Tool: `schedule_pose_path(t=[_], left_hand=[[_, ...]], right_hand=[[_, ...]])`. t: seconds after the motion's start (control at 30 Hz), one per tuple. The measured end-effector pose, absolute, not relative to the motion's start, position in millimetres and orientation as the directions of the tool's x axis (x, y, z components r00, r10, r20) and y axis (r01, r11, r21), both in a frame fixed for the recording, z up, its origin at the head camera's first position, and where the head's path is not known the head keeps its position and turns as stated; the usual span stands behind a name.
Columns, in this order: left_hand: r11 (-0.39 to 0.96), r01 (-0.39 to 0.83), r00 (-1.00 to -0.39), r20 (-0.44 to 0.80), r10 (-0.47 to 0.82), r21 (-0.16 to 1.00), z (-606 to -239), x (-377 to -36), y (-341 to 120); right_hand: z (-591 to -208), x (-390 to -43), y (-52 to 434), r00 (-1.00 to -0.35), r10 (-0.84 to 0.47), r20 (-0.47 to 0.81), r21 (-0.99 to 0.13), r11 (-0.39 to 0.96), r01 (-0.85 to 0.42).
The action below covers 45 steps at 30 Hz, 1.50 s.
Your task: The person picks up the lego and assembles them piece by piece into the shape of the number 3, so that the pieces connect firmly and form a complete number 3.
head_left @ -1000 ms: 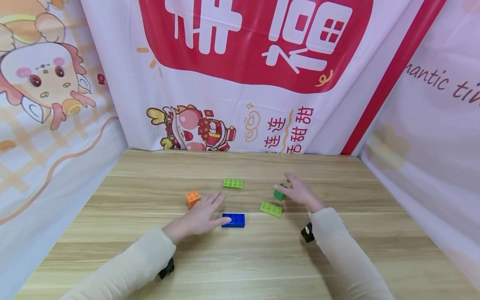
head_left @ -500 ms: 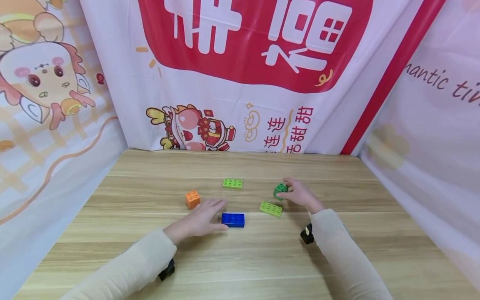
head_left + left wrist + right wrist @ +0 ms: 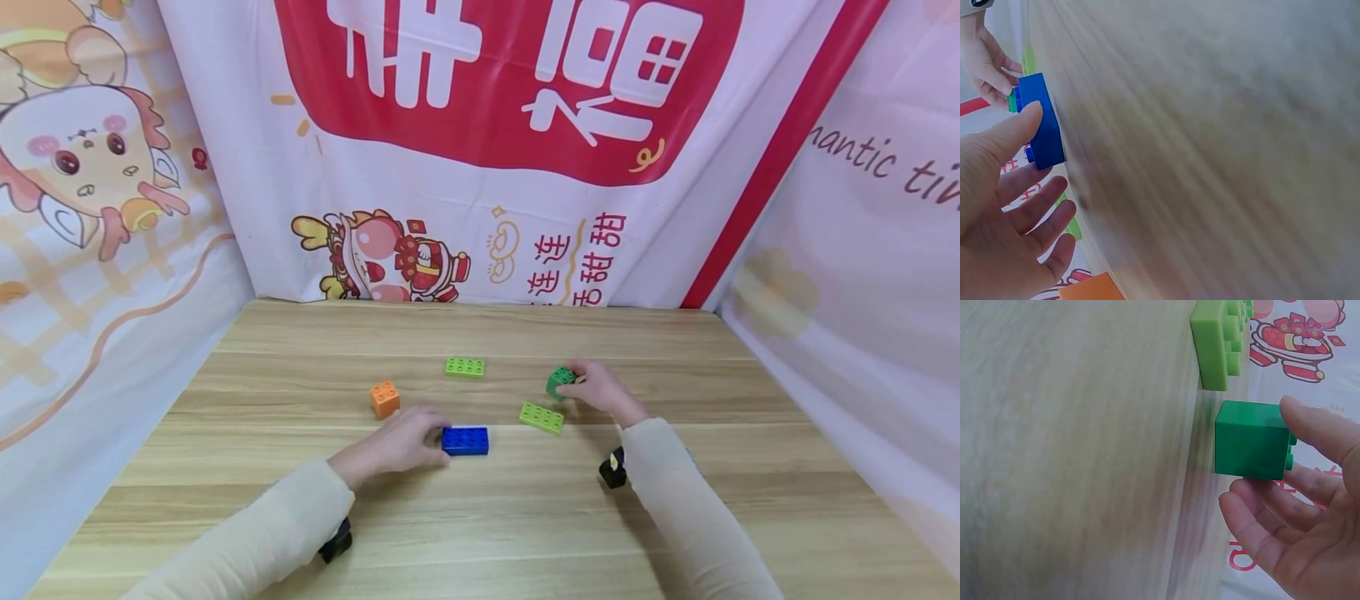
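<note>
My left hand [image 3: 405, 439] is at the left end of a blue toy building brick [image 3: 466, 441], two studs wide. Thumb and index finger pinch it; in the left wrist view the thumb [image 3: 1025, 122] lies against the blue brick's side, the other fingers spread loosely below. Farther right, my right hand [image 3: 600, 389] holds a smaller dark green brick [image 3: 558, 382] between thumb and fingers. In the right wrist view the green brick [image 3: 1250, 440] has the thumb at its upper stud edge and fingertips under its lower side. Both bricks are at the tabletop.
A flat lime green brick [image 3: 542, 418] lies just in front of the dark green one. Another lime brick [image 3: 465, 367] lies farther back in the middle. An orange brick [image 3: 386, 400] stands beside my left hand. Printed cloth [image 3: 480, 192] walls the wooden table [image 3: 480, 533] at back and sides.
My left hand's fingers have come down and closed in on the blue brick's left end. The right hand has lowered from over the dark green brick and taken hold of its right side.
</note>
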<state>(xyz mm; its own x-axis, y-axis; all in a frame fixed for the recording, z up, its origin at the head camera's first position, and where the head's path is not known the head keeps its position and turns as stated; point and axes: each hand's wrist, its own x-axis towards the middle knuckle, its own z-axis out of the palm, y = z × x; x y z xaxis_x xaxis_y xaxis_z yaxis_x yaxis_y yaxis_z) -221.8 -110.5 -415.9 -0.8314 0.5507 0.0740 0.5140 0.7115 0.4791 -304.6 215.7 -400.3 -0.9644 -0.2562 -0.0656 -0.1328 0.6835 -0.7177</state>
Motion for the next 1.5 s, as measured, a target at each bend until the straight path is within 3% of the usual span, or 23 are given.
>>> schedule_pose_path(t=[0.43, 1.0, 1.5], left_hand=[[0.733, 0.462, -0.863, 0.062, 0.501, 0.5, -416.2, -222.8, -107.8], [0.714, 0.464, -0.856, 0.058, 0.514, 0.524, -415.4, -222.8, -107.2], [0.711, 0.44, -0.861, 0.033, 0.508, 0.549, -415.3, -223.8, -108.2]], right_hand=[[-402.5, -306.9, 215.9, -0.969, -0.245, -0.032, -0.71, 0.688, -0.151], [-399.0, -305.5, 214.6, -0.972, -0.232, -0.045, -0.705, 0.697, -0.134], [-387.0, -300.2, 207.8, -0.946, -0.322, -0.04, -0.793, 0.587, -0.166]])
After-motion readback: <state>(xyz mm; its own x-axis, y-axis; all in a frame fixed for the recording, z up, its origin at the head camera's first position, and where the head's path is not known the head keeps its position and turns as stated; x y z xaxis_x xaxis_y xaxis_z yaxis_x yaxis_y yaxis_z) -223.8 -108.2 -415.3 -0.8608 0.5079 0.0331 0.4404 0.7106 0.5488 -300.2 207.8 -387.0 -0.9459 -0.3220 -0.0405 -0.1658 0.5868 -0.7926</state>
